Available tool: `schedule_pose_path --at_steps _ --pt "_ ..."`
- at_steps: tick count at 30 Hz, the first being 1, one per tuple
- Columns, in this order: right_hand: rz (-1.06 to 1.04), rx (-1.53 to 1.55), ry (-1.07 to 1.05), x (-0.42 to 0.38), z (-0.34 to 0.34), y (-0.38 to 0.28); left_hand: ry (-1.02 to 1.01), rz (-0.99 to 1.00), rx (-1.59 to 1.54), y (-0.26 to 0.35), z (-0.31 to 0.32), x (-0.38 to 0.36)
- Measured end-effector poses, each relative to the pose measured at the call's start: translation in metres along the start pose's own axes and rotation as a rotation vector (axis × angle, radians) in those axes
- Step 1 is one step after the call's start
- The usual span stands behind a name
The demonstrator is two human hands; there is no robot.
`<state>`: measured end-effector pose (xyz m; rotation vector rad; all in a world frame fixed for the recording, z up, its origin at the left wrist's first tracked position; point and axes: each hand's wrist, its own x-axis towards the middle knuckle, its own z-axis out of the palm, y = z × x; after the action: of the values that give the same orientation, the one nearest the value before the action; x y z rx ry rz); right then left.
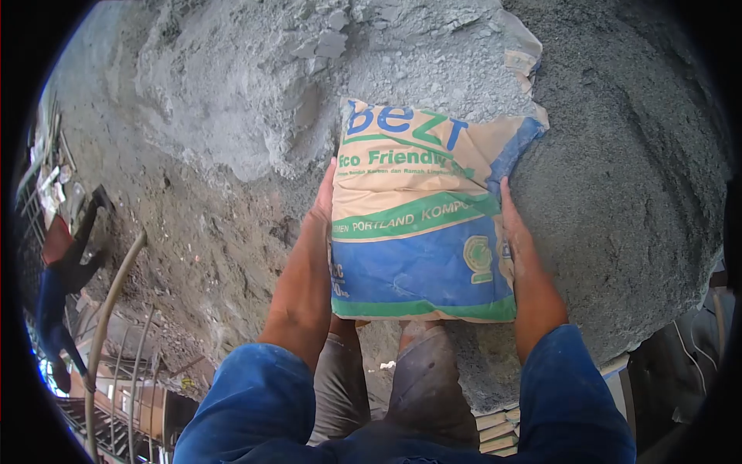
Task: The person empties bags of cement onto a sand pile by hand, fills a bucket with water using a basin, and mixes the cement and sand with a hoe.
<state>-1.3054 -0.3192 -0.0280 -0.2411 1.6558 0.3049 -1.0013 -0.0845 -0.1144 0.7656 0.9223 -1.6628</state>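
A cement bag [417, 255] in tan, blue and green paper lies in front of me, with its printed face toward me. My left hand [325, 189] presses along the bag's left side, its fingers mostly hidden behind the edge. On the opposite side, my right hand [513, 213] grips near the blue corner, fingers also partly hidden. Loose grey cement powder [433, 62] with small lumps spreads just beyond the bag's far end. A torn piece of tan paper [523, 58] sticks up at the powder's right edge.
Dark grey sand [618, 155] is heaped on the right, and rough brown-grey ground [193, 224] slopes away on the left. Another person [52, 301] in dark blue is at far left, near a curved pole [104, 325]. Wooden slats [498, 431] show low by my legs.
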Motion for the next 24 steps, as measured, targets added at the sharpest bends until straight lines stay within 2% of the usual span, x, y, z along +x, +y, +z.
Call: schedule_pose_path --at_steps 4,5,7,8,10,11,13,17,19,23,24 --pt "-0.108 0.012 -0.064 0.017 -0.005 0.017 -0.185 -0.001 -0.105 -0.007 -0.006 0.003" --pt "-0.239 -0.034 0.004 0.056 -0.025 0.038 -0.163 0.097 -0.074 -0.01 -0.002 0.002" --pt "-0.433 -0.051 0.136 0.049 -0.015 0.045 -0.101 0.262 0.062 -0.016 0.006 -0.008" --pt "-0.437 -0.039 0.13 0.042 -0.015 0.048 -0.101 0.264 0.076 -0.018 0.002 -0.011" --pt "-0.407 -0.114 0.137 0.025 -0.013 0.054 -0.605 0.071 -0.244 -0.02 -0.012 -0.014" --pt "-0.423 -0.099 0.129 0.01 -0.007 0.055 -0.615 0.072 -0.223 -0.02 -0.008 -0.022" --pt "-0.532 -0.181 0.259 -0.027 0.009 0.062 -0.081 0.355 0.209 -0.024 0.003 -0.051" --pt "-0.581 -0.209 0.235 -0.049 0.004 0.097 -0.139 0.291 0.305 -0.016 0.024 -0.12" --pt "-0.646 -0.329 0.248 -0.061 0.001 0.114 -0.02 0.254 0.268 -0.02 0.042 -0.157" --pt "-0.643 -0.356 0.151 -0.068 -0.005 0.145 0.037 0.3 0.419 -0.018 0.09 -0.217" --pt "-0.641 -0.359 0.149 -0.072 -0.004 0.154 0.067 0.257 0.447 -0.019 0.106 -0.231"
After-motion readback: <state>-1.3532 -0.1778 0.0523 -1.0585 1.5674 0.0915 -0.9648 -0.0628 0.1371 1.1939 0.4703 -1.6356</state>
